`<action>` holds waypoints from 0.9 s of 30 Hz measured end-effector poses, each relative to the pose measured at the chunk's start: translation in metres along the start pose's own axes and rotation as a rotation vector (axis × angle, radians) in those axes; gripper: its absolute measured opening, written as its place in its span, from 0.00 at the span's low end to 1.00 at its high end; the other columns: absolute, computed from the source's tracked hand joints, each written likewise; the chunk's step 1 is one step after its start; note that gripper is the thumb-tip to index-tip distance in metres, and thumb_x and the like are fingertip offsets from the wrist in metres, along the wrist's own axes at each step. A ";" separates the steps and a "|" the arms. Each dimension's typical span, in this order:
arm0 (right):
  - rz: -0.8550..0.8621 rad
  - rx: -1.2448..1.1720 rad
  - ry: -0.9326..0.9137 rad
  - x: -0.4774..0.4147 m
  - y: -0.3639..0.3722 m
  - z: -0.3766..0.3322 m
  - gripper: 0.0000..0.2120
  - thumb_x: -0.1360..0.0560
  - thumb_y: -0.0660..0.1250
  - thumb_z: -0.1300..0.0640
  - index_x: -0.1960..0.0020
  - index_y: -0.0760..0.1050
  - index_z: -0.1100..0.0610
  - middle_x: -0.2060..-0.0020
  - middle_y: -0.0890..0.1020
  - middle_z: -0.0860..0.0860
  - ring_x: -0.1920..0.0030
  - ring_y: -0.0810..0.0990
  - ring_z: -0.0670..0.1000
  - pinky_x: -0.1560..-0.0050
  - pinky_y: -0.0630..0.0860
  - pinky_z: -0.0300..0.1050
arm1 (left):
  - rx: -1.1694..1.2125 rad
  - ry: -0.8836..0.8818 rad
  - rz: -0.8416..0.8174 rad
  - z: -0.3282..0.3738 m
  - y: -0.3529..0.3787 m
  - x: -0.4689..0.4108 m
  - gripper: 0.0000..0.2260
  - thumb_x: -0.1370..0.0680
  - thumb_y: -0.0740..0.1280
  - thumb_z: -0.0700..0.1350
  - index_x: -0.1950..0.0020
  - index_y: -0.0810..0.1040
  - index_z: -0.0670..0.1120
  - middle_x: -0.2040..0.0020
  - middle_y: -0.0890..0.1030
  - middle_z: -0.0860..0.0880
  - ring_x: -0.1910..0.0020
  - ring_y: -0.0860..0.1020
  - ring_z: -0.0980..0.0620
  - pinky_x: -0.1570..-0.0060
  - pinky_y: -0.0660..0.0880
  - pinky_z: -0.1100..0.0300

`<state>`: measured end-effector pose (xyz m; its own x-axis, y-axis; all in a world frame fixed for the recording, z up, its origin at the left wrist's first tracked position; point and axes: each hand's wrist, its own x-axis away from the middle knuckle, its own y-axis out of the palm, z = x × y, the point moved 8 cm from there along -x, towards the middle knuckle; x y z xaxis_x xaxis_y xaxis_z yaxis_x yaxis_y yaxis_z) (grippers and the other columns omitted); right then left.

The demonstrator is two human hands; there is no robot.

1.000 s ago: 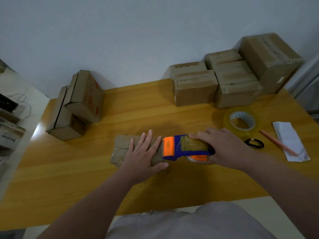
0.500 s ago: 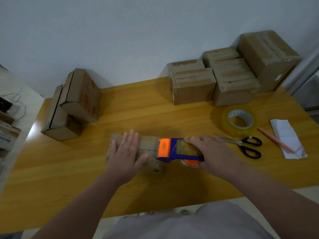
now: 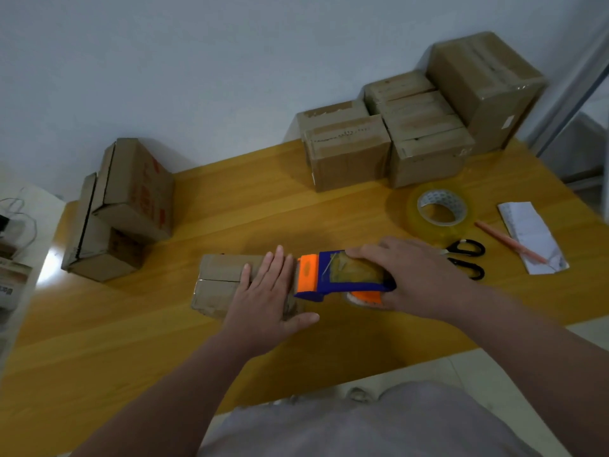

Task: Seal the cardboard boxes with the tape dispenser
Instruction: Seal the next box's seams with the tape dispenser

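Head view of a sealing task in mid-course; directions are read as on a clock face centred on the box in work, with 12 o'clock toward the wall (image 3: 230, 77). A flat cardboard box (image 3: 219, 278) is laid near the middle of the wooden table (image 3: 263, 219); its 3 o'clock end is pressed down by the left hand (image 3: 267, 291), the fingers held straight and close together, the thumb spread toward 4 o'clock. The tape dispenser (image 3: 342, 275), blue with an orange front, is gripped from above by the right hand (image 3: 418, 275), the fingers curled over its body; its orange front is set at the box's 3 o'clock end, just beside the left fingertips (image 3: 280, 255). The centre seam (image 3: 217, 280) is seen bare from the left hand out to 9 o'clock; whether tape has been stuck beneath the hand cannot be told. The strip on this box is therefore judged to be only at its start. At 1 to 2 o'clock a group of boxes (image 3: 425, 127) is stacked against the wall, tape bands being visible on several tops, so these are taken as finished. At 10 o'clock two boxes (image 3: 138, 192) are propped on edge with dark gaps at their flaps and are judged unsealed. A spare tape roll (image 3: 440, 209), scissors (image 3: 468, 262), a pencil (image 3: 507, 240) and a folded paper (image 3: 530, 235) are laid at 2 to 3 o'clock, well apart from the box
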<state>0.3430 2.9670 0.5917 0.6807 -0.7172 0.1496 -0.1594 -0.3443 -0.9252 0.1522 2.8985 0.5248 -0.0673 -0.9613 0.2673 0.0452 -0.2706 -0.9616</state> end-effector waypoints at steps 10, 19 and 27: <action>-0.084 0.093 0.037 0.013 -0.006 0.011 0.32 0.28 0.62 0.30 0.29 0.55 0.36 0.44 0.73 0.46 0.50 0.70 0.45 0.50 0.65 0.42 | 0.003 0.001 0.016 -0.002 0.000 0.000 0.47 0.33 0.43 0.79 0.26 0.30 0.54 0.26 0.29 0.51 0.26 0.31 0.52 0.27 0.34 0.48; -0.143 0.395 0.020 -0.034 -0.002 -0.051 0.17 0.22 0.63 0.44 0.37 0.62 0.45 0.52 0.73 0.53 0.49 0.75 0.56 0.55 0.63 0.47 | -0.027 0.000 -0.010 0.000 0.000 -0.001 0.50 0.38 0.39 0.81 0.27 0.28 0.51 0.26 0.28 0.50 0.26 0.31 0.51 0.27 0.34 0.47; -0.388 0.243 0.129 -0.064 -0.002 -0.051 0.16 0.26 0.66 0.57 0.40 0.69 0.49 0.51 0.75 0.50 0.51 0.75 0.52 0.56 0.76 0.46 | -0.027 0.000 -0.034 0.002 -0.002 0.001 0.51 0.36 0.48 0.79 0.28 0.28 0.51 0.26 0.28 0.50 0.26 0.31 0.51 0.27 0.35 0.46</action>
<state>0.2636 2.9825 0.6012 0.5604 -0.6382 0.5278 0.2714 -0.4606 -0.8451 0.1540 2.8979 0.5272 -0.0684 -0.9516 0.2997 0.0162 -0.3014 -0.9533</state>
